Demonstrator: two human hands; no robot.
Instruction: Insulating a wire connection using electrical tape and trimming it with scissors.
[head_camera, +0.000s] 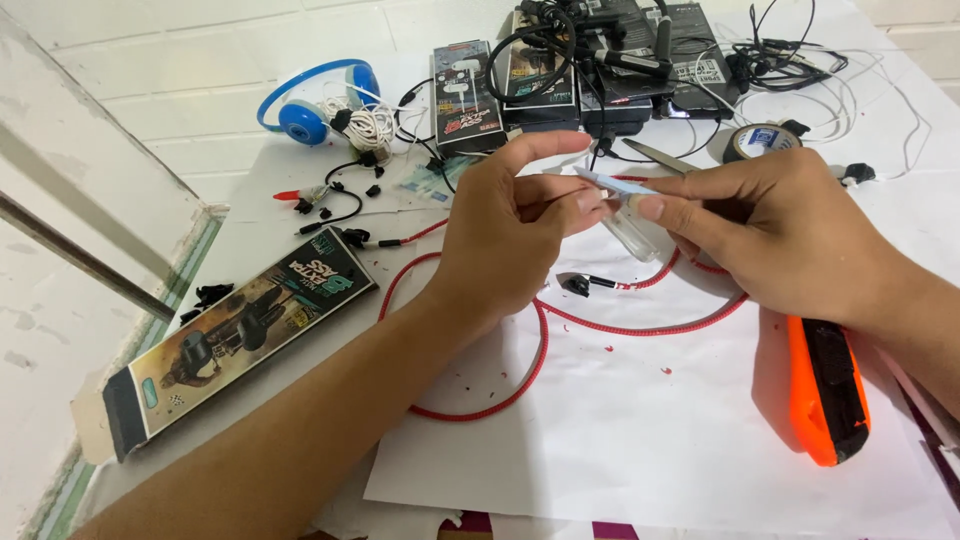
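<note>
**Fine work on a thin wire above the red cable**

The left hand (505, 235) has thumb and fingers closed in a pinch on a thin wire end (560, 197), with the index finger stretched out straight above it. The right hand (770, 225) is closed around a small clear tube-like object (632, 233), and its fingertips press a thin pale strip (612, 182) toward the wire end. What exactly the strip is, I cannot tell.

To do this step well, I think both hands should stay close together and steady, with the wrists resting low near the white sheet (640, 440), so the small wire does not slip out of the pinch. The pinch should be firm but near the tip, leaving only a short free end. The pull on the cable should stay soft.

The red braided cable (545, 345) lies in loose loops on the white sheet under both hands. It looks flexible and has a woven cover. A small black earbud piece (575, 284) sits at one end, just below the left hand. Small red crumbs lie on the sheet near the loops.

An orange and black utility knife (825, 390) lies near the right forearm. A long printed box (235, 340) lies at the left, and blue headphones (315, 105) are farther back.
</note>
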